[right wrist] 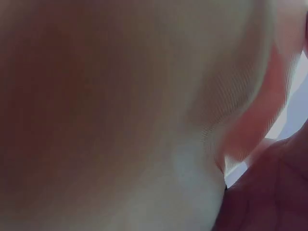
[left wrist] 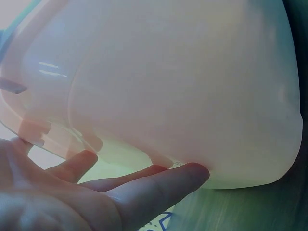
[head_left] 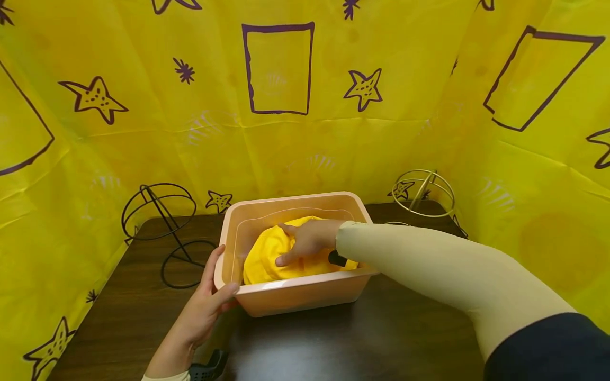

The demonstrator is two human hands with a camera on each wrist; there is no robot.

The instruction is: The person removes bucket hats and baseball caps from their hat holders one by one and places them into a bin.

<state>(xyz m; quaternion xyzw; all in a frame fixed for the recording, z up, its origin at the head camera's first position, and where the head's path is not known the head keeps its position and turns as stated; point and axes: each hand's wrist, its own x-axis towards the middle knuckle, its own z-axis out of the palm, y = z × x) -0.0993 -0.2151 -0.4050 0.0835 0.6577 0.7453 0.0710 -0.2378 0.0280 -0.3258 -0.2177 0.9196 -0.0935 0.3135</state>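
A pale pink plastic tub (head_left: 297, 296) stands on the dark table. Inside lies a bundle of yellow cloth (head_left: 264, 259), bulging in soft folds; its exact kind cannot be told. My left hand (head_left: 207, 296) grips the tub's near left corner, thumb by the front rim and fingers along the outer side. In the left wrist view, several fingertips (left wrist: 192, 173) touch the tub's wall (left wrist: 183, 96). Reaching in from the right, my right hand (head_left: 310, 241) rests on the cloth with thumb and forefinger spread apart. Its other fingers are hidden. The right wrist view is mostly blurred.
A black wire stand with rings (head_left: 173, 233) is on the left of the table (head_left: 405, 328). At the back right stands a gold-coloured wire stand (head_left: 421, 196). Yellow printed cloth walls (head_left: 214, 137) surround the table's back and sides.
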